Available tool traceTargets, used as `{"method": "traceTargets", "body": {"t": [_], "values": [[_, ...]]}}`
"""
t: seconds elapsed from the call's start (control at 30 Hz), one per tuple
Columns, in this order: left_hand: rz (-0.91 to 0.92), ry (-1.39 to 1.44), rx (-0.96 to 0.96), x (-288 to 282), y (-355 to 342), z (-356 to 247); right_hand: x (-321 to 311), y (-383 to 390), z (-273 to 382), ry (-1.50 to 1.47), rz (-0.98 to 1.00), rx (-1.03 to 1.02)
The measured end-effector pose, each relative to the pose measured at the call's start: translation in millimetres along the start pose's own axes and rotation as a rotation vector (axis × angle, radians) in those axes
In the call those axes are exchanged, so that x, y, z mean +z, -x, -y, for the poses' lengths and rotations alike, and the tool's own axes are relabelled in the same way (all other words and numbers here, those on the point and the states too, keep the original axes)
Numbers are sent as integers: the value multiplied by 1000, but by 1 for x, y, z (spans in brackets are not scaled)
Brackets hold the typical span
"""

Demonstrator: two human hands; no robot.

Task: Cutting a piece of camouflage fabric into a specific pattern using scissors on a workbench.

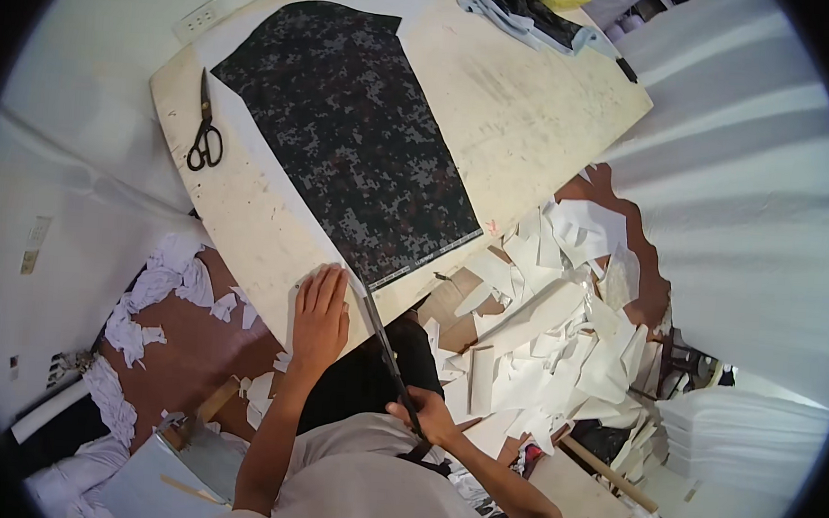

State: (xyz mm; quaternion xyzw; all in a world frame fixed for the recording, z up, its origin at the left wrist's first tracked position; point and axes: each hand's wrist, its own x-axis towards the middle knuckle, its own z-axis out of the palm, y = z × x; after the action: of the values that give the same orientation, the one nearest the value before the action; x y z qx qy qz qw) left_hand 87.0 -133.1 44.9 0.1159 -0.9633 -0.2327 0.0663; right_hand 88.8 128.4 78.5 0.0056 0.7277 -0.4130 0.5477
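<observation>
A dark camouflage fabric panel [346, 131] lies flat on the pale tabletop, with a strip of white paper [286, 189] showing along its left edge. My left hand [321, 315] rests flat near the table's front edge, its fingers stretched out beside the panel's lower left corner. In my right hand [429, 417], close to my body, is the lower part of a long, narrow dark bar [385, 347]. The bar's far end reaches that same corner of the panel. Its exact kind is unclear. Black-handled scissors [205, 137] lie at the table's left side.
The tabletop [509, 103] has curved edges in this view. Folded dark and grey cloth [534, 15] sits at its far right. White paper scraps [553, 315] heap on the floor to the right, and crumpled white material [162, 282] lies left. White curtains [752, 175] hang at right.
</observation>
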Motion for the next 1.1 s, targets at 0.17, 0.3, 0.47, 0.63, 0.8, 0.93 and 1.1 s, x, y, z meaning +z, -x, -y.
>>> {"method": "traceTargets", "body": {"t": [0.17,0.3,0.47,0.63,0.8,0.93,1.1], "values": [[-16,-15,-10,2,3,2,3,-4,15,-10,-38,62],[-16,-14,-6,3,4,2,-8,-4,19,68,-65,66],[-108,75,-40,5,10,4,-22,-4,22,217,-66,122],[-132,105,-17,4,21,-3,-35,3,31,198,-34,52],[-135,52,-20,3,23,-8,-45,6,40,233,-3,57],[-170,89,-6,4,25,-7,-48,8,44,191,66,77],[-178,79,-10,6,27,-6,-49,4,48,111,124,88]]}}
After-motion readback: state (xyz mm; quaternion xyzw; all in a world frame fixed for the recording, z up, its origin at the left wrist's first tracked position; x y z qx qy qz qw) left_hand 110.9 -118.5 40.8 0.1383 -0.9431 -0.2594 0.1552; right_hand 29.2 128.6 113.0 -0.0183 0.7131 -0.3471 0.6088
